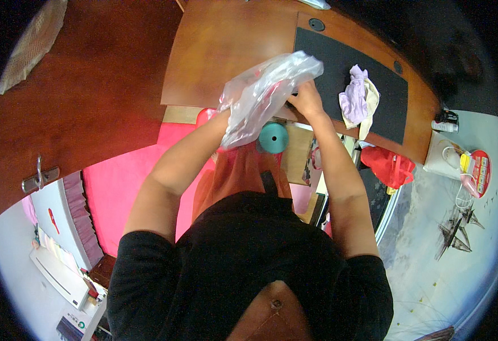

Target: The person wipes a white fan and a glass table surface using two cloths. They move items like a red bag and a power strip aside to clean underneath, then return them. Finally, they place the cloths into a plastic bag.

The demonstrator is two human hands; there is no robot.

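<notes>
A crumpled clear plastic bag (261, 96) with some pink or red on it hangs between my hands, over the near edge of the wooden desk (227, 51). My left forearm runs behind or into the bag, which hides that hand. At the bag's right side is my right hand (308, 100), thumb and fingers bent against the plastic near a small dark object that I cannot make out. To the right of it, lilac and cream cloths (357, 96) lie bunched on a black desk mat (389, 89).
Below the desk edge stands a round teal object (273, 138) with a dark centre hole. A red bag (387, 166) is at the right, near a white bag (438, 157) by the wall. A brown wooden door (74, 98) with a metal handle (40, 177) fills the left.
</notes>
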